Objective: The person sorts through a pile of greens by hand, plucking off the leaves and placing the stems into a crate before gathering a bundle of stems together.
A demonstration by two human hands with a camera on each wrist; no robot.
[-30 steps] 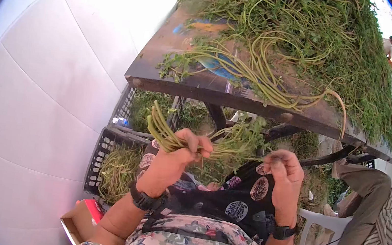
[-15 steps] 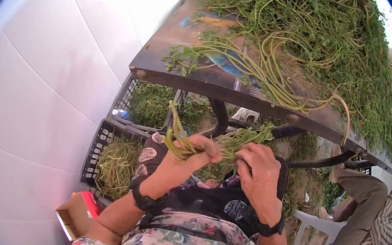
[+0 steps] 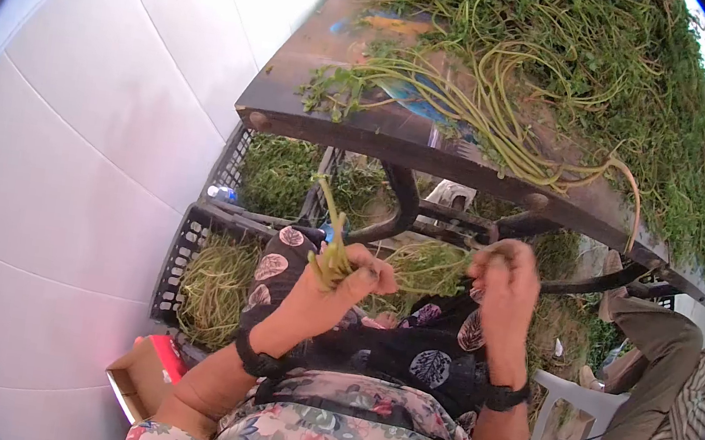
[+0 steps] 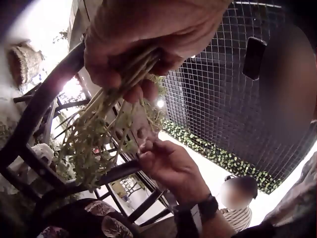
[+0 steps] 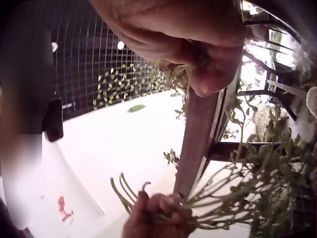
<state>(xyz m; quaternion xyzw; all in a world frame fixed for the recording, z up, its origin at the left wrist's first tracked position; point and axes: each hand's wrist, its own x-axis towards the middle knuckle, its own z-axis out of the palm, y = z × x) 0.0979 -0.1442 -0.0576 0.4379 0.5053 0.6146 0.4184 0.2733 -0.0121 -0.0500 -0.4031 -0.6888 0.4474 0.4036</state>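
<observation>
My left hand [image 3: 327,292] grips a bunch of green stems [image 3: 333,208] above my lap. Cut ends stick up past the thumb, and the leafy tops [image 3: 431,266] trail to the right. The left wrist view shows the fingers curled round the stems, with leaves [image 4: 91,144] hanging below. Just right of the leafy end is my right hand [image 3: 506,285], its fingers bent in toward the thumb and blurred. In the right wrist view its fingertips [image 5: 205,84] are near some leafy bits; I cannot tell whether they pinch any.
A dark table [image 3: 285,91] ahead bears a large heap of leafy greens [image 3: 587,64] and long loose stems. At left a black crate [image 3: 174,272] holds stems, near a red-edged box [image 3: 138,374]. A white chair [image 3: 562,421] and a seated person [image 3: 656,349] are at right.
My right hand came in to the leafy end of the bunch, then moved back to the right. My left hand keeps its grip and has shifted slightly right; its stems now point more upright.
</observation>
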